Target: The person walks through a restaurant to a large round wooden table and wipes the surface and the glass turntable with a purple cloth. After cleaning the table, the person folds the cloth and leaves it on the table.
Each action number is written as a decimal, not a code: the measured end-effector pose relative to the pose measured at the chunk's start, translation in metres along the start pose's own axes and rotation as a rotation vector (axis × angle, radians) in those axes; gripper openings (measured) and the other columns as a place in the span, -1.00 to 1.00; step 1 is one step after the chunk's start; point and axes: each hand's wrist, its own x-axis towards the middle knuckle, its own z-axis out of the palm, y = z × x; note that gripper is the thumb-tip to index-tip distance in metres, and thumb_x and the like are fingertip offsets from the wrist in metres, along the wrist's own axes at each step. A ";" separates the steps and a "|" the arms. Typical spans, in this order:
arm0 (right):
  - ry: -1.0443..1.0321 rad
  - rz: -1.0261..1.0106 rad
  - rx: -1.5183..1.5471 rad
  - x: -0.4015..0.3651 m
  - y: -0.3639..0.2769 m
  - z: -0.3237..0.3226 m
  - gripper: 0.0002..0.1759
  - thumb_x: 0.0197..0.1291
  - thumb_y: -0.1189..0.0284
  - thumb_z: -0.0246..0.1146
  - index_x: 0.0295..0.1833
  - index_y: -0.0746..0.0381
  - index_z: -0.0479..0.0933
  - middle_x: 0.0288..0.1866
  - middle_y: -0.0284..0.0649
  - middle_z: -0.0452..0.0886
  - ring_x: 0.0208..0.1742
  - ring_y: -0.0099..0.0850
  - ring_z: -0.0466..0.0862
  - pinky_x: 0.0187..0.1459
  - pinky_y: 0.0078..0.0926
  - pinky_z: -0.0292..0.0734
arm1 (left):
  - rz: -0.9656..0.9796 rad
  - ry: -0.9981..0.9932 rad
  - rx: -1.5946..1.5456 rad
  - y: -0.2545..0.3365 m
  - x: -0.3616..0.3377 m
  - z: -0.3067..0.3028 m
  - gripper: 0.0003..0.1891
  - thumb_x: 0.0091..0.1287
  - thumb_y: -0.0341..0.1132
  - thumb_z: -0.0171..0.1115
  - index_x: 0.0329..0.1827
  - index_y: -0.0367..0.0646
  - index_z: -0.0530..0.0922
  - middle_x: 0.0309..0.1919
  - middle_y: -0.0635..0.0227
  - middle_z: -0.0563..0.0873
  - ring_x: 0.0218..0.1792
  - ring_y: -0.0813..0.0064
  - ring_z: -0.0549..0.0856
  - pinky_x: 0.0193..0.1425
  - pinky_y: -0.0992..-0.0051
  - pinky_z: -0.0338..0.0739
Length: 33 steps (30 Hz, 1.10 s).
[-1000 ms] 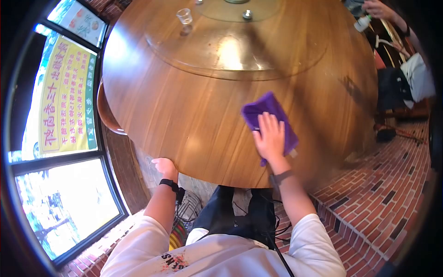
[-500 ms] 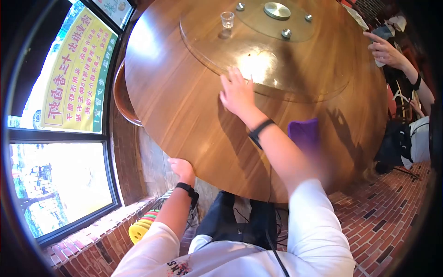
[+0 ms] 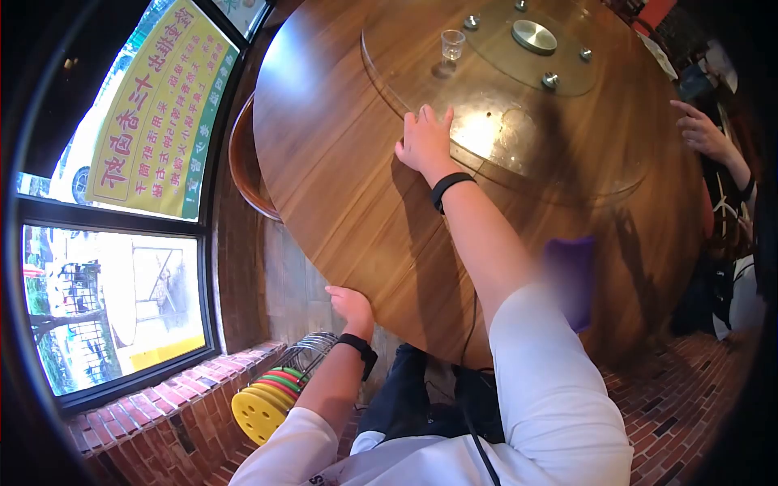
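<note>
My right hand point(image 3: 426, 139) reaches over the round wooden table point(image 3: 324, 178), its fingers spread at the near rim of the clear glass turntable point(image 3: 519, 142). Nothing shows in its grasp. My left hand point(image 3: 353, 308) rests at the table's near-left edge, some fingers partly hidden and one stretched out to the left. On the turntable, beyond my right hand, stands a small clear drinking glass point(image 3: 452, 45). A round metal disc point(image 3: 534, 37) sits at the turntable's middle, with several metal knobs point(image 3: 551, 80) around it.
A purple flat object point(image 3: 570, 279) is right of my right forearm, partly blurred. Another person's hand point(image 3: 703, 134) is at the far right. Stools with yellow, red and green seats point(image 3: 261, 409) are stacked at the lower left. A window with a yellow banner point(image 3: 154, 121) fills the left side.
The view has shifted, so the table appears farther right and lower. My right hand has slid leftward along the turntable rim relative to the glass. My left hand stays at the table edge.
</note>
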 end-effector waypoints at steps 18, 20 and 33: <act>-0.025 -0.061 -0.042 -0.055 0.036 -0.006 -0.39 0.17 0.00 0.36 0.11 0.29 0.55 0.49 0.10 0.44 0.65 -0.19 0.25 0.57 0.50 -0.12 | 0.053 0.013 0.071 0.000 0.005 0.005 -0.33 0.72 0.00 -0.25 -0.03 -0.54 0.63 -0.09 -0.40 0.73 -0.04 -0.34 0.72 0.07 -0.02 0.65; -0.048 -0.073 -0.053 -0.066 0.044 -0.010 -0.41 0.16 0.00 0.36 0.07 0.28 0.58 0.50 0.11 0.43 0.66 -0.19 0.23 0.57 0.50 -0.11 | 0.076 0.019 0.101 -0.005 0.010 0.009 -0.40 0.74 -0.05 -0.24 0.00 -0.49 0.61 -0.14 -0.33 0.75 -0.10 -0.27 0.75 -0.03 0.02 0.69; 0.016 -0.099 0.000 -0.138 0.111 -0.023 -0.41 0.13 0.00 0.39 -0.03 0.34 0.60 0.52 0.11 0.41 0.65 -0.15 0.26 0.59 0.44 -0.06 | 0.032 -0.002 -0.038 0.001 0.007 0.002 -0.25 0.71 0.05 -0.28 0.00 -0.63 0.63 -0.01 -0.45 0.70 0.07 -0.38 0.67 0.22 0.00 0.58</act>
